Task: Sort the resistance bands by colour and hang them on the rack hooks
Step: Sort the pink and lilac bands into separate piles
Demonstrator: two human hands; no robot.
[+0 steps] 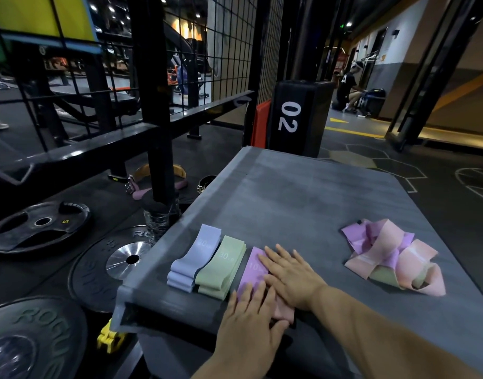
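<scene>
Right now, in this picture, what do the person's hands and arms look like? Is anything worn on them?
The left hand and the right hand are bare: no gloves, and no ring shows on the fingers. The forearms are uncovered as far as the frame reaches; no sleeve, watch or wristband is visible.

Both hands, left hand and right hand, press flat on a purple band beside green stack and blue stack on the bench.

Three neat band stacks, one tangled band pile, three weight plates, two hands.
</scene>
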